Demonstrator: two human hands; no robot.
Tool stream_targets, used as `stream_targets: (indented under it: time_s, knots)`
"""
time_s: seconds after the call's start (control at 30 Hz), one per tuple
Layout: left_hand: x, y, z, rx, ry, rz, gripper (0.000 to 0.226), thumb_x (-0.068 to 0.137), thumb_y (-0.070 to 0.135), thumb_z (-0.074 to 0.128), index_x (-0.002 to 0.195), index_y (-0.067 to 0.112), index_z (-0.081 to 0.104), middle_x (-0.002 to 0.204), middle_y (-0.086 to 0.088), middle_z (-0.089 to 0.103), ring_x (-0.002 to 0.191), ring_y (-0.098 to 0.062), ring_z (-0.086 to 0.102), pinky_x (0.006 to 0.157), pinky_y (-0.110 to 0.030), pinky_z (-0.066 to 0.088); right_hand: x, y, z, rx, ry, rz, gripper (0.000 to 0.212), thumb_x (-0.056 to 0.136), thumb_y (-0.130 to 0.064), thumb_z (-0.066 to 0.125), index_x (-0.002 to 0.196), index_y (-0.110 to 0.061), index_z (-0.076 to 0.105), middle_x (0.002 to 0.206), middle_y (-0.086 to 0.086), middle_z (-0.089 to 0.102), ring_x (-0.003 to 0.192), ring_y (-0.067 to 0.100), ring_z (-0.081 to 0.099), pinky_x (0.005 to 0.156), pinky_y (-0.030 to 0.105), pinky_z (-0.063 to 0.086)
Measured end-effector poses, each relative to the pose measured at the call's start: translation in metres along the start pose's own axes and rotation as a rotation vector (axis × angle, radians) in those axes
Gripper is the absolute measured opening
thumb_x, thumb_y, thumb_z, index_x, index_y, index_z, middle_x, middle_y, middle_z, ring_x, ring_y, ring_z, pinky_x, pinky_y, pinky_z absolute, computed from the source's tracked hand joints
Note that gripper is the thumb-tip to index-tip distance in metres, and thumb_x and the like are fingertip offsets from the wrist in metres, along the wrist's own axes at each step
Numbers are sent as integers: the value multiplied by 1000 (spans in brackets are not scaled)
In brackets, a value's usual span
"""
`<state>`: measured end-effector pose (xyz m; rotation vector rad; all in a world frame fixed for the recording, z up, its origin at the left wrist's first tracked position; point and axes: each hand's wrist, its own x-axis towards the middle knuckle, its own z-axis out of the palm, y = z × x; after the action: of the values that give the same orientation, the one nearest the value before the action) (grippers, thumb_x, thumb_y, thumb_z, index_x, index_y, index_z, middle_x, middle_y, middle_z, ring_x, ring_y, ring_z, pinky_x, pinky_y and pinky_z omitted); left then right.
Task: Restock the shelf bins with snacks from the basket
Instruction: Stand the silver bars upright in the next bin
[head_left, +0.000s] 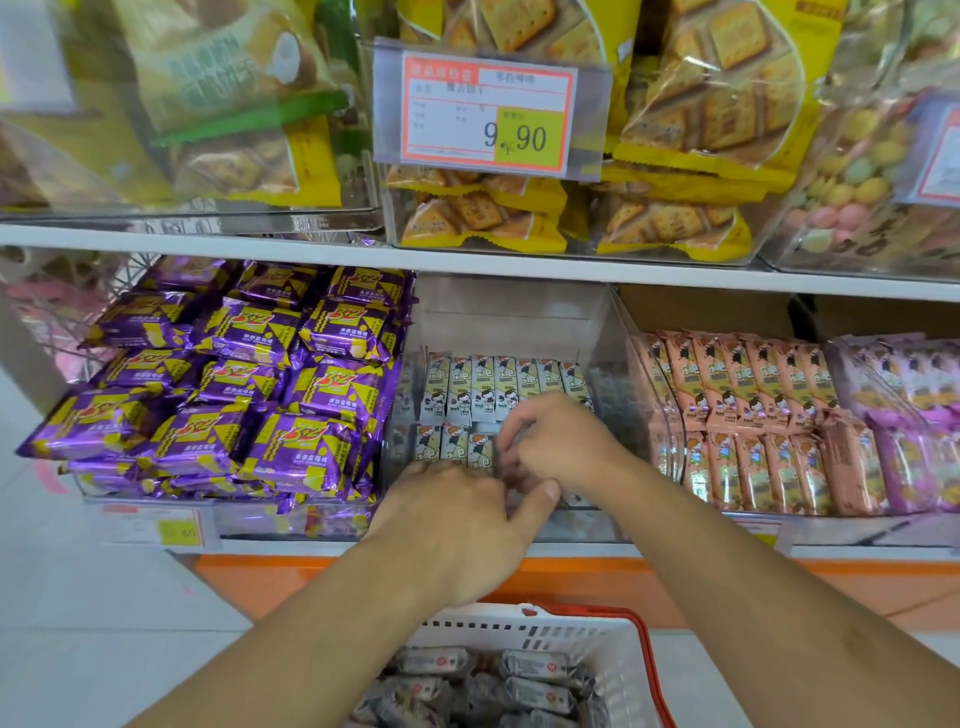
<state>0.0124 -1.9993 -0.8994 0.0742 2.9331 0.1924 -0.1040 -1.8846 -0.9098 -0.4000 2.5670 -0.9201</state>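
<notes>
Shelving: two tiers in view. The lower shelf (467, 548) carries a row of clear bins; the upper tier holds yellow cracker bags (691, 104) behind a price tag (491, 111) reading 9.90.

Lower tier, bin by bin. The left bin is heaped with purple packets (249, 384), well filled. The right bins hold pink packets (748, 415) in standing rows, also well filled. The middle bin (519, 317) is the one being worked: its back row of cream packets (498, 384) runs the full visible width, while the front row shows only three packets at its left end; the remainder is hidden behind the hands. Its upper volume is empty, so it has room for more.

Basket (613, 654): white with a red rim, on the floor directly below the shelf edge. It contains a good pile of grey wrapped snacks (524, 680). Judgement: the restock is partway through at best, with a substantial quantity not yet shelved.

Hands: both are in the front of the middle bin, close together. The left hand (457, 525) has its fingers curled, thumb extended toward the right hand. The right hand (556, 441) has its fingers bent downward into the front row. Both appear to be seating something small between them, but the item is blurred; what either hand holds cannot be told.
</notes>
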Motion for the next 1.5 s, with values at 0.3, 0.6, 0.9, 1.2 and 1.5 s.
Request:
stream_targets:
  time_s: [0.3, 0.6, 0.9, 1.2, 1.5]
  knots:
    - [8, -4, 3, -68, -13, -24, 77, 98, 72, 5, 92, 20, 62, 98, -2, 67, 100, -23, 60, 101, -45, 44, -25, 5, -26, -556, 38, -17, 16, 84, -19, 76, 93, -13, 65, 87, 6, 62, 75, 22, 64, 69, 39, 61]
    - [5, -5, 3, -202, 72, -55, 59, 102, 66, 22, 103, 22, 61, 108, -3, 64, 105, -27, 61, 95, -42, 49, -22, -2, -20, -571, -19, 11, 24, 79, -18, 73, 67, -12, 53, 67, 2, 58, 61, 20, 58, 54, 29, 44]
    - [17, -2, -10, -727, 189, -117, 23, 94, 49, 65, 103, 29, 60, 88, 11, 69, 80, -4, 64, 66, -24, 48, -22, -10, -29, 323, 29, -1, 31, 98, -35, 69, 88, -5, 63, 61, 4, 60, 52, 19, 54, 47, 26, 36]
    - [23, -10, -4, -1096, 176, -194, 22, 100, 13, 60, 114, 28, 68, 104, 2, 74, 97, -22, 72, 88, -50, 60, -25, -13, -40, 643, 82, -35, 18, 99, 10, 50, 106, 1, 64, 89, 18, 73, 55, 24, 64, 42, 29, 45]
    - [19, -7, -12, -1008, 174, -191, 16, 103, 17, 53, 107, 17, 69, 93, -13, 72, 70, -19, 62, 69, -34, 53, -23, 2, -39, -158, 206, -491, 84, 80, 13, 62, 138, -47, 58, 158, -16, 29, 131, 10, 42, 102, 22, 42]
